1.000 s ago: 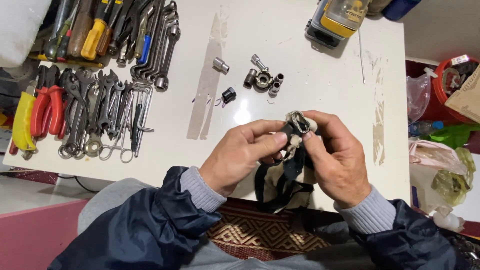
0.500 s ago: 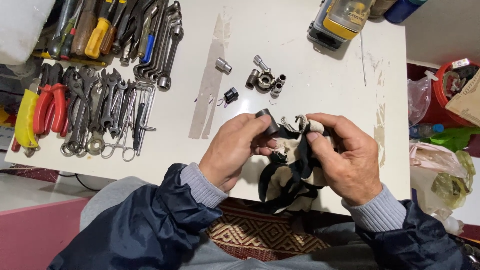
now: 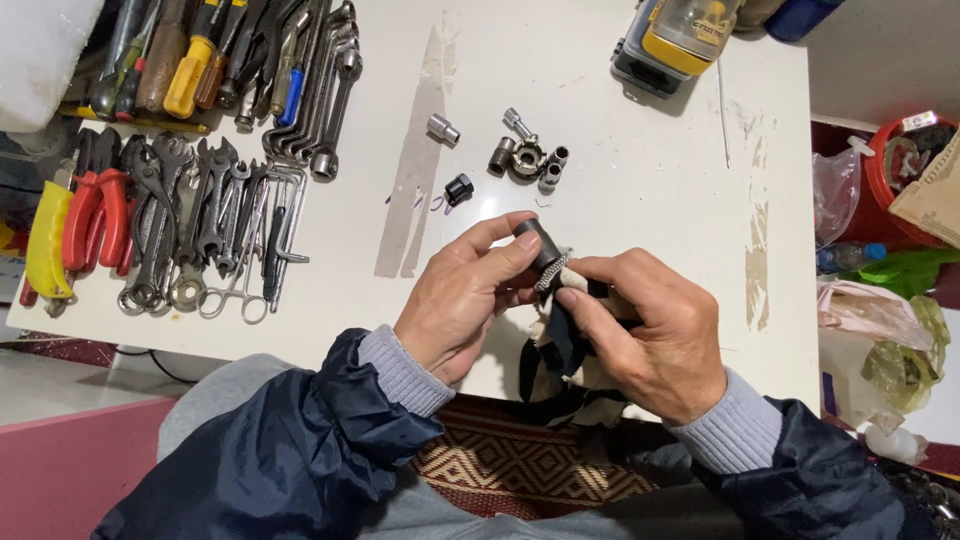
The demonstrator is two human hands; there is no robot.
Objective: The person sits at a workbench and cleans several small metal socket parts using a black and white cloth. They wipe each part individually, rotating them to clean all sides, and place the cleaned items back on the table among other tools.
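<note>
Above the near edge of the white tabletop (image 3: 620, 130), in the head view, my left hand (image 3: 460, 300) pinches a short dark metal cylindrical socket (image 3: 538, 243) between thumb and index finger, fingers closed on it. The socket is tilted, its upper end toward the far side of the table. My right hand (image 3: 650, 330) is closed around a black-and-white cloth rag (image 3: 565, 350) and presses a fold of it against the lower end of the socket; the rest of the rag hangs down between my wrists, over the table edge.

Farther out on the table, well apart from my hands, lies a small cluster of grey metal sockets (image 3: 527, 158), with one single silver socket (image 3: 443, 129) to its left and a small black socket (image 3: 458, 189) nearer me. At the left edge lie rows of steel wrenches (image 3: 215, 215), red-handled pliers (image 3: 95, 215) and screwdrivers with coloured handles (image 3: 190, 60). A yellow-and-grey power tool (image 3: 675, 40) sits at the far edge.
</note>
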